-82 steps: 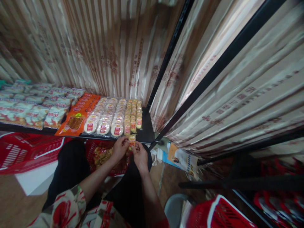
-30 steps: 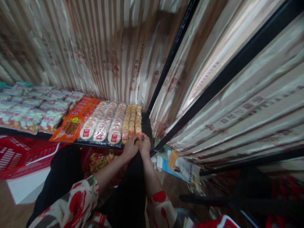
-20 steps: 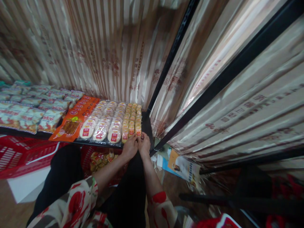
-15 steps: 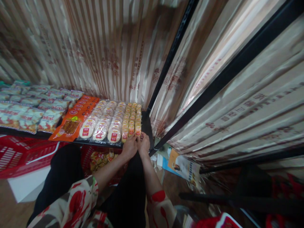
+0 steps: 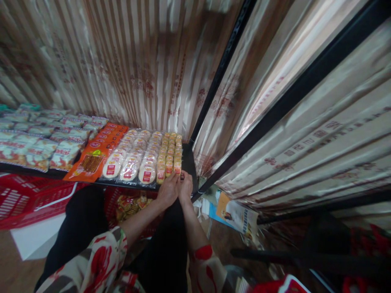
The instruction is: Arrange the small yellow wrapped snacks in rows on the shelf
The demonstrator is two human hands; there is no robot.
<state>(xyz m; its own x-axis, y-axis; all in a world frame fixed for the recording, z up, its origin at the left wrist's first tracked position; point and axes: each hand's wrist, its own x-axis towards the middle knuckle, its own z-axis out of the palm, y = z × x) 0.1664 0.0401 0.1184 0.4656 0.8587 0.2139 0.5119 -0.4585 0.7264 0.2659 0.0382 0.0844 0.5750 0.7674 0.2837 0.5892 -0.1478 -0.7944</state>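
Note:
My left hand (image 5: 169,189) and my right hand (image 5: 185,188) meet at the front edge of a black shelf (image 5: 190,160). Both have curled, closed fingertips just below the front of the rightmost row of small yellow snack packets (image 5: 177,163); what the fingers grip, if anything, is hidden. Left of these packets lie rows of clear-wrapped round white crackers (image 5: 147,173) with red labels. Beside the crackers is a column of orange snack bags (image 5: 89,162). Further left, white-and-green snack bags (image 5: 62,154) cover the shelf.
Red baskets (image 5: 45,203) stand under the shelf, and yellow-wrapped snacks (image 5: 131,206) lie in one. Black rack posts (image 5: 220,73) rise at the right. Pale printed curtains (image 5: 146,61) hang behind. A colourful printed package (image 5: 235,213) is on the floor at right.
Both hands have stayed at the front of the yellow packets, with only slight finger movement. My left hand's fingertips have shifted a little to the right. The shelf rows look the same.

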